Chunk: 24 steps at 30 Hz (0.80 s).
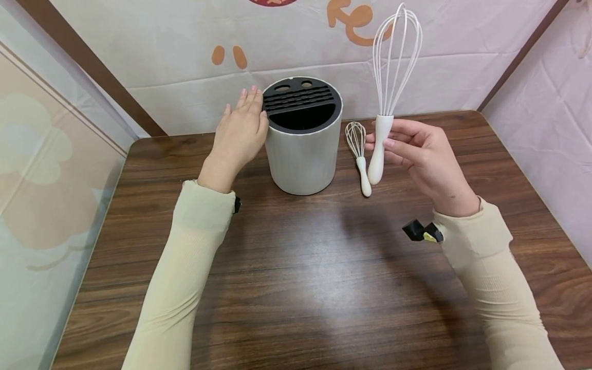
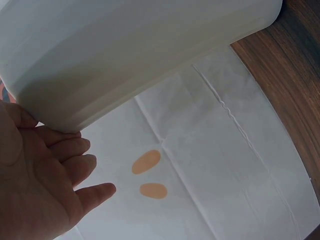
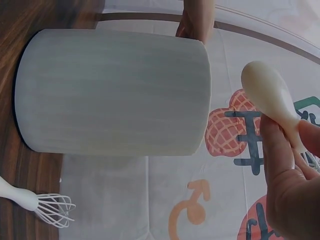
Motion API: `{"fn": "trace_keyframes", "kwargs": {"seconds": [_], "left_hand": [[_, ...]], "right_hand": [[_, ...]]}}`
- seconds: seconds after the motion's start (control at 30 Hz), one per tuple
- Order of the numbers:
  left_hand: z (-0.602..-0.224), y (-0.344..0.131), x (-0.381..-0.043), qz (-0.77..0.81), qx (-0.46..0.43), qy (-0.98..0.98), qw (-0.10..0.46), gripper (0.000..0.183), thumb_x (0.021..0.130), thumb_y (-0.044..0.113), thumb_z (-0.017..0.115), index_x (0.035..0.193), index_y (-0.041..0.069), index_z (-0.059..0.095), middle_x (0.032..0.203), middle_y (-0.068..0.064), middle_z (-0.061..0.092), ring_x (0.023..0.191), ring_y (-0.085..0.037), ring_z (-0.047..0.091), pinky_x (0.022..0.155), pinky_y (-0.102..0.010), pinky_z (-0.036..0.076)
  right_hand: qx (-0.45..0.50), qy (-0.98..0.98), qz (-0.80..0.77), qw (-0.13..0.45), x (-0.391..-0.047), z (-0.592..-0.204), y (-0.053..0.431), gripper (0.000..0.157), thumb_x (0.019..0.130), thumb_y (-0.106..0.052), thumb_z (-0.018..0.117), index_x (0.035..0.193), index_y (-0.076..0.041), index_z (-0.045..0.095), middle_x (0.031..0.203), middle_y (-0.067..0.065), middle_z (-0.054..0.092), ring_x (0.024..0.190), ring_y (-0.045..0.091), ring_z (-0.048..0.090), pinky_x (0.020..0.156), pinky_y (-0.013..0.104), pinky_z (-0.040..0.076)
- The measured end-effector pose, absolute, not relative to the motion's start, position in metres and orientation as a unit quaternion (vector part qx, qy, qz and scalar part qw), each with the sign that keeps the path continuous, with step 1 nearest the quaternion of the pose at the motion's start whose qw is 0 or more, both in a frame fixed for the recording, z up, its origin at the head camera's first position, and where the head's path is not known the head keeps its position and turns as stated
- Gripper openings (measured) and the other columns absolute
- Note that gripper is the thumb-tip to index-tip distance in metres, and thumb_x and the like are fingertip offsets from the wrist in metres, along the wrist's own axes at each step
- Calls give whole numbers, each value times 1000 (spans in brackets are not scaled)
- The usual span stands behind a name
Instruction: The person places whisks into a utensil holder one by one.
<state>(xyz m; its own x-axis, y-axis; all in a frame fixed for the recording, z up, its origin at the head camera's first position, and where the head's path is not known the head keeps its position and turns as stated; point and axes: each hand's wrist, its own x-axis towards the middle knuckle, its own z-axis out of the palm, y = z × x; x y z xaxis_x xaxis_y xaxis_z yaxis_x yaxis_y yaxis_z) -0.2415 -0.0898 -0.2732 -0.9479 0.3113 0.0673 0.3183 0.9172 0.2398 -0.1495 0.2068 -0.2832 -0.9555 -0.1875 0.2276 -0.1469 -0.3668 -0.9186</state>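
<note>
A white utensil holder (image 1: pixel 302 162) with a black slotted top (image 1: pixel 300 105) stands upright near the table's back edge. My left hand (image 1: pixel 242 131) rests against its upper left rim, fingers fairly straight. To the right of the holder, my right hand (image 1: pixel 425 154) pinches the handle of a large white whisk (image 1: pixel 383 128), its wire loops pointing up. In the right wrist view that handle (image 3: pixel 270 90) sits between thumb and fingers. A small white whisk (image 1: pixel 363 169) lies on the table between the holder and my right hand.
The brown wooden table (image 1: pixel 296 288) ends at a pale printed cloth (image 1: pixel 185 87) hanging close behind the holder. More cloth (image 1: pixel 522 92) hangs on the right side, and a panel (image 1: pixel 51 169) borders the left.
</note>
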Motion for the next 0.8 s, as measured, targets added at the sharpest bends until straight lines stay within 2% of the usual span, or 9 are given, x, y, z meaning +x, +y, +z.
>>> {"fn": "trace_keyframes", "kwargs": {"seconds": [0.8], "left_hand": [[-274,-90,-242,-124,-157,-980,9,54,103,30,14,152,7,11,156,-5,7,143,-17,1,114,-47,5]], "right_hand": [[-161,545,-823,12,-155,-287,203,23,89,14,52,109,8,63,93,22,68,86,29,69,76,37,55]]}}
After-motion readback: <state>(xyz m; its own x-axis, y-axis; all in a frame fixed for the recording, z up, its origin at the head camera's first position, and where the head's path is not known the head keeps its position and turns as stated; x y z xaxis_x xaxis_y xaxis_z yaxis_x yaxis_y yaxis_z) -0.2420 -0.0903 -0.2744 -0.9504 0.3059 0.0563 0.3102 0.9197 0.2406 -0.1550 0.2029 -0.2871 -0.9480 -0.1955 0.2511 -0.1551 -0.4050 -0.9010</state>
